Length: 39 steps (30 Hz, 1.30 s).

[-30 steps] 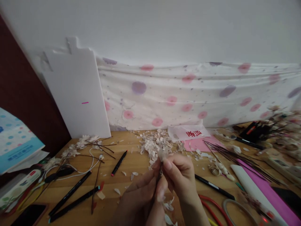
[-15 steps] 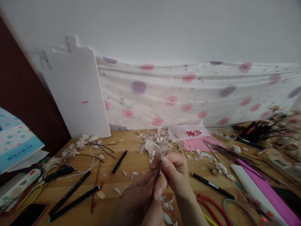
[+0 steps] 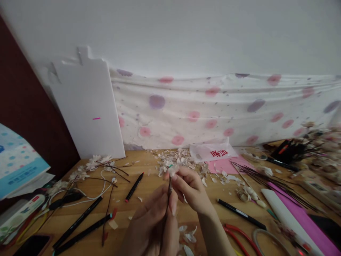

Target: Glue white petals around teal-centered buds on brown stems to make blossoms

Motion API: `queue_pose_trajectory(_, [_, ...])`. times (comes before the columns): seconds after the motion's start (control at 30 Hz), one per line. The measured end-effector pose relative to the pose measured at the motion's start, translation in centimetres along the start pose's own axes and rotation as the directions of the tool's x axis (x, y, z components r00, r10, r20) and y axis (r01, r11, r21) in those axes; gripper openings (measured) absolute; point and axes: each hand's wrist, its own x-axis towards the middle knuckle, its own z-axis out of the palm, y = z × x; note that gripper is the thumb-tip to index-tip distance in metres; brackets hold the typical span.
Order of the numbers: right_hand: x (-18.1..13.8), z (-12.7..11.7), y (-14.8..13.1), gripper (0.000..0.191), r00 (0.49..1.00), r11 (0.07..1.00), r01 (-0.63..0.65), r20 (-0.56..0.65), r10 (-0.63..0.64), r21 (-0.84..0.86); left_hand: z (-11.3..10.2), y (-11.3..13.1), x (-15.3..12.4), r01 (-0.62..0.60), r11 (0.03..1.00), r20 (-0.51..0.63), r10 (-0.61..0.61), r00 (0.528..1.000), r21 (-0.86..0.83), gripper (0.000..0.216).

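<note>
Fingers of left hand [image 3: 156, 217] and right hand [image 3: 190, 186] both pinched on thin stem [image 3: 169, 185]; red unreadable characters on white bag [image 3: 213, 153].

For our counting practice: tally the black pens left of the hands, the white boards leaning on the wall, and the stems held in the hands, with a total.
Black pens: 3
White board: 1
Held flower stem: 1
Total: 5
</note>
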Motion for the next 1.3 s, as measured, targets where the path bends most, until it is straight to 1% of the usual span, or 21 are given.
queue_pose_trajectory(0.07, [-0.2, -0.2, 0.1, 0.038, 0.999, 1.000, 0.010, -0.040, -0.010, 0.017, 0.3, -0.1, -0.1, -0.033, 0.996, -0.074, 0.039, 0.997, 0.083, 0.032])
queue_pose_trajectory(0.2, [-1.0, -0.3, -0.3, 0.028, 0.980, 0.997, 0.062, -0.190, -0.051, 0.049, 0.6, -0.2, -0.3, -0.044, 0.989, -0.058, 0.053, 0.997, 0.143, 0.036])
queue_pose_trajectory(0.27, [-1.3, -0.2, -0.6, 0.025, 0.963, 0.995, 0.052, -0.268, -0.028, 0.084, 0.7, -0.3, -0.5, -0.041, 0.984, -0.069, 0.053, 0.996, 0.173, 0.037])
queue_pose_trajectory(0.3, [-1.4, -0.1, -0.7, 0.026, 0.957, 0.993, 0.050, -0.289, -0.019, 0.103, 0.7, -0.4, -0.5, -0.033, 0.982, -0.082, 0.049, 0.995, 0.187, 0.038])
queue_pose_trajectory(0.37, [-1.5, 0.1, -0.7, 0.029, 0.964, 0.989, 0.061, -0.263, -0.024, 0.137, 0.9, -0.6, -0.7, -0.002, 0.979, -0.110, 0.025, 0.994, 0.205, 0.041])
queue_pose_trajectory(0.47, [-1.6, 0.2, -0.2, 0.027, 0.986, 0.973, 0.095, -0.158, -0.062, 0.210, 1.0, -0.9, -0.8, 0.027, 0.969, -0.102, -0.002, 0.995, 0.247, 0.042])
queue_pose_trajectory(0.57, [-1.7, 0.2, 0.3, 0.026, 0.990, 0.962, 0.097, -0.124, -0.067, 0.253, 1.0, -1.0, -0.9, 0.031, 0.953, -0.111, 0.003, 0.994, 0.301, 0.042])
queue_pose_trajectory(0.67, [-1.9, 0.1, 0.3, 0.027, 0.987, 0.964, 0.122, -0.130, -0.093, 0.235, 1.2, -0.9, -1.0, 0.002, 0.937, -0.191, 0.069, 0.979, 0.348, 0.045])
queue_pose_trajectory(0.73, [-2.0, 0.1, 0.1, 0.024, 0.984, 0.963, 0.139, -0.137, -0.110, 0.229, 1.3, -0.8, -1.0, -0.003, 0.938, -0.218, 0.084, 0.972, 0.346, 0.045])
queue_pose_trajectory(0.8, [-2.1, 0.2, 0.0, 0.022, 0.982, 0.963, 0.149, -0.145, -0.118, 0.226, 1.4, -0.9, -1.1, 0.007, 0.951, -0.195, 0.055, 0.979, 0.308, 0.045])
queue_pose_trajectory(0.9, [-2.1, 0.4, -0.1, 0.022, 0.978, 0.965, 0.163, -0.165, -0.130, 0.207, 1.2, -1.0, -1.0, 0.038, 0.961, -0.124, -0.004, 0.992, 0.275, 0.042])
queue_pose_trajectory(0.93, [-2.1, 0.5, -0.1, 0.023, 0.976, 0.966, 0.167, -0.173, -0.134, 0.196, 1.1, -1.1, -0.9, 0.021, 0.958, -0.106, 0.009, 0.994, 0.285, 0.041])
queue_pose_trajectory(1.03, [-2.0, 0.5, 0.0, 0.024, 0.970, 0.970, 0.183, -0.190, -0.151, 0.161, 0.8, -1.2, -0.5, -0.095, 0.935, -0.073, 0.127, 0.989, 0.341, 0.040])
queue_pose_trajectory(1.07, [-2.0, 0.5, 0.0, 0.025, 0.969, 0.971, 0.184, -0.194, -0.154, 0.152, 0.7, -1.2, -0.4, -0.124, 0.929, -0.049, 0.150, 0.988, 0.349, 0.040])
queue_pose_trajectory(1.13, [-2.1, 0.5, 0.0, 0.026, 0.968, 0.974, 0.182, -0.198, -0.153, 0.137, 0.9, -1.3, -0.3, -0.115, 0.933, -0.015, 0.128, 0.992, 0.340, 0.039])
queue_pose_trajectory(1.2, [-2.2, 0.6, 0.0, 0.027, 0.967, 0.975, 0.180, -0.204, -0.152, 0.128, 1.4, -1.2, -0.4, -0.069, 0.946, -0.023, 0.080, 0.997, 0.316, 0.039])
queue_pose_trajectory(1.3, [-2.3, 0.7, -0.3, 0.025, 0.964, 0.976, 0.173, -0.228, -0.140, 0.130, 2.1, -1.1, -0.7, -0.033, 0.949, -0.086, 0.063, 0.994, 0.315, 0.044])
